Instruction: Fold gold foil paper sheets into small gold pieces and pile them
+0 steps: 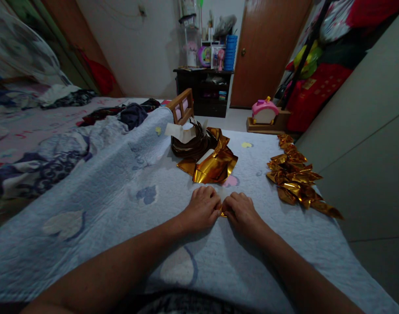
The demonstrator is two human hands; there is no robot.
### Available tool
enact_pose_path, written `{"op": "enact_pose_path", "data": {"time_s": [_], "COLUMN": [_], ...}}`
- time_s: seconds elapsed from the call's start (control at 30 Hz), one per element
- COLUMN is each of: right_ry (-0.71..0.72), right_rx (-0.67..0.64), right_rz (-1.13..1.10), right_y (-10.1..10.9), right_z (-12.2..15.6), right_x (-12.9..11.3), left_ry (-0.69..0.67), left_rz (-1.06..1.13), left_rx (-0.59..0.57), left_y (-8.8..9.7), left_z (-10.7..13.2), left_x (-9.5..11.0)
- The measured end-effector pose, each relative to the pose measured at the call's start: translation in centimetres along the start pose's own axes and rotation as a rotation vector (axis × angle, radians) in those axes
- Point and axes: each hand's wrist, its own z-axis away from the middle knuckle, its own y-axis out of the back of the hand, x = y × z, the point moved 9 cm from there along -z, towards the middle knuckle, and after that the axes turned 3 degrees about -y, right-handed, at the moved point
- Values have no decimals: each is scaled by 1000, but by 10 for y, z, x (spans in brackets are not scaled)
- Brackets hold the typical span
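- From my head view, the gold paper point(223, 213) lies low on the bed point(147, 226), straight ahead, in the narrow gap between the two hands.
- I see only a short sliver of it, set roughly crosswise from one hand to the other; I cannot tell its full long axis or which end is which.
- Beyond the hands, the loose gold sheets point(215, 168) lie creased, one edge toward me, corners spreading left and right.
- To the right, the row of folded gold pieces point(295, 174) runs from the far edge of the bed toward me, slanting outward to the right; its nearest piece tapers to a tip at the bed's edge.
- The gold is shiny and mirror-like, bright on the creases, brownish in shadow.
- The paper stack point(191, 146) beside the loose sheets is dark brown, its layers curved, with a pale sheet point(182, 133) sticking up on top.
- I have the left hand point(204, 207) curled, fingers and thumb pinched on the gold paper; the right hand point(241, 209) pinches it from the other side.
- The fingers cover most of the paper, so its folds and outline are hidden from me.
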Motion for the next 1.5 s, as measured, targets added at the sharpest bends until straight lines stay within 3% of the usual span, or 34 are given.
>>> {"op": "enact_pose_path", "data": {"time_s": [0.13, 0.3, 0.7, 0.97, 1.23, 1.5], "right_ry": [53, 22, -25, -8, -80, -65], "right_rx": [-2, 17, 99, 153, 29, -26], "right_rz": [-32, 19, 131, 160, 176, 130], "right_y": [-2, 0, 2, 5, 0, 0], "right_z": [1, 2, 7, 9, 10, 8], "right_x": [-5, -9, -17, -6, 27, 34], "left_ry": [-4, -18, -11, -4, -8, 5], "left_rz": [15, 93, 163, 194, 201, 195], "left_rx": [-5, -81, -102, -95, -92, -53], "left_y": [0, 0, 3, 4, 5, 5], "left_z": [-1, -2, -2, -2, -1, 0], "left_x": [-2, -5, -7, -9, -7, -11]}}
